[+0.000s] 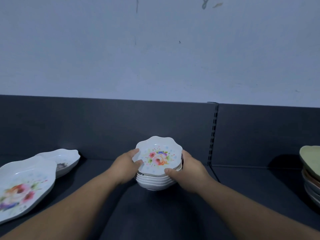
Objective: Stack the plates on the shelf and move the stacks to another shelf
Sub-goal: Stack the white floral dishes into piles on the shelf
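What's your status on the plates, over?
Left hand, right hand both grip stack of small white scalloped floral plates. Stack mid dark shelf. Large white floral platters left, coloured plate stack right, both apart.

Both forearms are stretched forward; the plate stack (155,182) is gripped between the left hand (127,166) and the right hand (187,172), fingers curled.
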